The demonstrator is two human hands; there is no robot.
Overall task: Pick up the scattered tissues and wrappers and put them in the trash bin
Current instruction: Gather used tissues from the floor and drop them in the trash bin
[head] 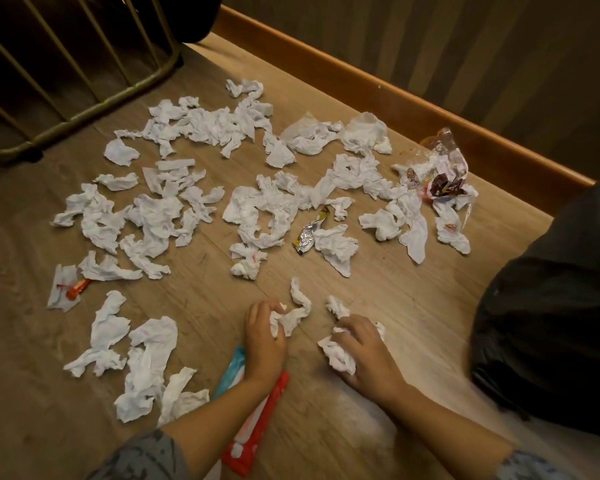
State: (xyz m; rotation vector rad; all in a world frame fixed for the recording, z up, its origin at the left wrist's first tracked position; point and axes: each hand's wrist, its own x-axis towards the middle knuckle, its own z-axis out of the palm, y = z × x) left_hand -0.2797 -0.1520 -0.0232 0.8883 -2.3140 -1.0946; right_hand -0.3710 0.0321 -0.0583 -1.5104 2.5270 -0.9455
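Note:
Several crumpled white tissues [160, 216] lie scattered over the wooden floor [205, 296]. My left hand [262, 336] is closed on a twisted tissue [297, 311] near the front middle. My right hand [364, 348] grips a crumpled tissue wad [338, 356] pressed to the floor. A silver and gold foil wrapper [309, 233] lies in the middle. A clear printed plastic wrapper [437, 168] rests at the right near the wall. An orange wrapper [77, 289] sits at the left. A red and blue wrapper [257, 434] lies under my left forearm. The black trash bag [551, 323] stands at the right.
A brass-coloured metal rack [84, 109] stands at the back left. A wooden skirting board [395, 95] runs along the wall behind the litter. Bare floor lies between my right hand and the black bag.

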